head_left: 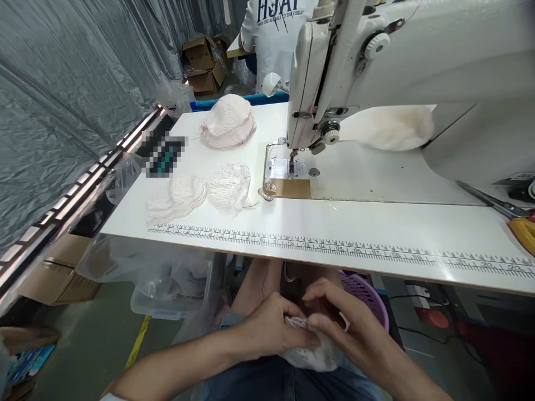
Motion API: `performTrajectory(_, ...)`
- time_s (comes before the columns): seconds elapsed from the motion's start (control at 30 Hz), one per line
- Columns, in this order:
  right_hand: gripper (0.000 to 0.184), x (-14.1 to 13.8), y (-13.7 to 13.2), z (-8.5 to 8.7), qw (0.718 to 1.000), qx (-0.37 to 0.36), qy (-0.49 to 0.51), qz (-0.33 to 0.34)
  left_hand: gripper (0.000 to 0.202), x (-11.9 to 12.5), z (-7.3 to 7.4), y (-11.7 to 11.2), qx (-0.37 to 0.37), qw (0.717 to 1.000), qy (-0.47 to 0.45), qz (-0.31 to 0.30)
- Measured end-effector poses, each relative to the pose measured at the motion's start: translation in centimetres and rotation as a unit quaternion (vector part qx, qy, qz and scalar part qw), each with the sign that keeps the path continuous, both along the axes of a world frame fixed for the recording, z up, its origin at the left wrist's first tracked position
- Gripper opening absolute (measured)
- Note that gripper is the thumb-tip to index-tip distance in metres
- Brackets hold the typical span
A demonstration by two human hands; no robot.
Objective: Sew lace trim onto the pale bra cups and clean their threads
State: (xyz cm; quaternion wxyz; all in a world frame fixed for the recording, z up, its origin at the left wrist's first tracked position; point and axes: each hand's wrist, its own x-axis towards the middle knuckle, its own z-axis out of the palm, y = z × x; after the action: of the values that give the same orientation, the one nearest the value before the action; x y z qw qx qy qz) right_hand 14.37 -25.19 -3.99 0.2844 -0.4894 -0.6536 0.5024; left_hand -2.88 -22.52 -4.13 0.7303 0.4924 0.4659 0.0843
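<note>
Presently held: one small piece of white lace fabric [307,348], bunched, in the person's lap below the table edge, over blue denim. Left hand [267,328], fingers curled together and pinched on the lace at its upper left edge. Right hand [346,328], fingers bent and closed on the same lace from the 3 o'clock side, fingertips touching those of the left (most of the piece is hidden under both hands).

At 1 o'clock from the hands, just behind them: a purple plastic basket [368,292], partly under the table.

At 12 o'clock: a white flat sewing table [376,223] with a printed ruler strip [334,248] along its near edge. On it, at 11 o'clock, two flat white lace pieces [200,192] lying side by side, touching; beyond them a domed pale pink lace cap [228,128]. At 12 to 1 o'clock, a white industrial sewing machine [418,55], its needle over the metal plate [286,167]; a cream fluffy bundle [388,128] lies behind the arm.

At 2 o'clock, table's far right: metal scissors [493,200] and a yellow item [524,231], cut off by the frame.

At 10 o'clock, under the table: clear plastic bags [146,267] and a clear bin [167,306].

Beyond the table, another person in a white printed shirt [276,33].
</note>
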Motion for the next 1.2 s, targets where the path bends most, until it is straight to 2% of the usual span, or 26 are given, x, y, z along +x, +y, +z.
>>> performTrajectory(0.07,0.01,-0.4,-0.1,-0.1,0.997,0.038,-0.063,0.021,0.023,0.2,-0.1,-0.1,0.041,0.999,-0.005,-0.011)
performTrajectory(0.13,0.014,-0.5,-0.1,-0.3,0.996,0.043,-0.076,0.025,0.023,0.3,0.0,-0.1,0.047,0.999,0.0,-0.019)
performTrajectory(0.33,0.021,0.2,-0.2,-0.3,0.994,-0.06,0.093,0.009,0.03,0.3,0.4,0.2,0.001,1.0,0.029,-0.011)
performTrajectory(0.4,0.024,0.2,-0.2,-0.2,0.993,-0.051,0.105,0.009,0.034,0.5,0.5,0.2,-0.029,0.999,0.016,-0.011)
performTrajectory(0.5,0.024,0.9,-0.5,-0.3,0.998,0.05,0.028,-0.004,0.04,0.6,0.6,0.2,-0.071,0.997,-0.007,-0.03)
performTrajectory(0.6,0.019,4.1,-1.6,-1.7,0.985,0.138,-0.097,-0.034,0.045,0.3,0.9,0.4,-0.111,0.993,0.006,-0.026)
performTrajectory(0.67,0.018,7.5,-2.9,-3.5,0.969,0.156,-0.185,-0.042,0.047,0.1,1.0,0.7,-0.134,0.991,0.008,-0.004)
performTrajectory(0.73,0.021,10.6,-4.5,-5.3,0.935,0.228,-0.257,-0.083,0.049,0.0,1.0,0.9,-0.151,0.988,-0.001,0.014)
performTrajectory(0.8,0.026,12.1,-5.7,-6.1,0.915,0.255,-0.292,-0.111,0.048,0.1,0.9,0.9,-0.162,0.987,-0.015,0.021)
performTrajectory(0.87,0.024,11.2,-6.0,-5.5,0.943,0.18,-0.259,-0.109,0.047,0.3,0.7,0.9,-0.168,0.985,-0.03,0.021)
performTrajectory(0.9,0.027,10.1,-5.7,-4.7,0.965,0.109,-0.213,-0.103,0.046,0.4,0.6,0.9,-0.166,0.985,-0.036,0.02)
performTrajectory(0.97,0.04,7.2,-4.4,-2.9,0.997,-0.025,-0.066,-0.044,0.044,0.6,0.4,1.0,-0.153,0.987,-0.041,0.016)
performTrajectory(1.07,0.034,3.6,-2.0,-1.1,0.983,-0.145,0.109,0.011,0.039,0.2,0.5,1.1,-0.094,0.994,-0.053,0.023)
performTrajectory(1.13,0.031,2.4,-1.2,-1.1,0.968,-0.195,0.156,0.005,0.036,-0.3,0.5,1.2,-0.044,0.995,-0.073,0.042)
performTrajectory(1.2,0.03,2.0,-1.0,-1.7,0.964,-0.21,0.163,-0.004,0.036,-0.7,0.5,1.1,-0.031,0.994,-0.084,0.059)
